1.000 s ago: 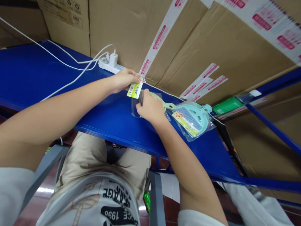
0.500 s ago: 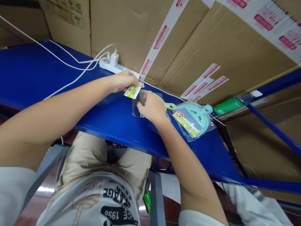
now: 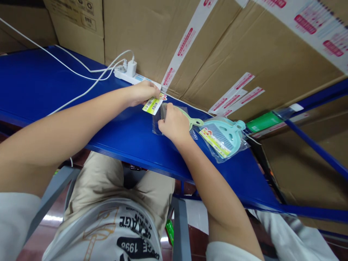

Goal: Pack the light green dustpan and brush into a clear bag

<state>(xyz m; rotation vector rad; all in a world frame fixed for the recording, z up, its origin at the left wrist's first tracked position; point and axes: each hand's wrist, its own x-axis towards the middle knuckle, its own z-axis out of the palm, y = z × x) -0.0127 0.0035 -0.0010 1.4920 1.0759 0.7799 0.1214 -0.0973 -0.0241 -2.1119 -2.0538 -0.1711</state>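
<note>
My left hand (image 3: 145, 93) pinches a yellow-green and white printed label card (image 3: 153, 105) by its upper edge, above the blue table. Just right of it, my right hand (image 3: 175, 123) is closed over a clear plastic bag (image 3: 157, 124) holding a pale green dustpan (image 3: 196, 122). The dustpan's handle with its hanging hole points right; most of its pan is hidden under my hand. Beside it lies a light blue dustpan (image 3: 224, 135) with a ribbed pan, inside a clear bag with a similar label (image 3: 214, 142) on it.
A white power strip (image 3: 126, 77) with plugs and cables lies at the back of the blue table (image 3: 122, 134). Taped cardboard boxes (image 3: 152, 32) stand behind. A green packet (image 3: 265, 122) is at the right, near a blue metal frame (image 3: 315, 141).
The label card has shifted very slightly left in my left hand. My right hand's fingers have closed a little more over the bagged green dustpan.
</note>
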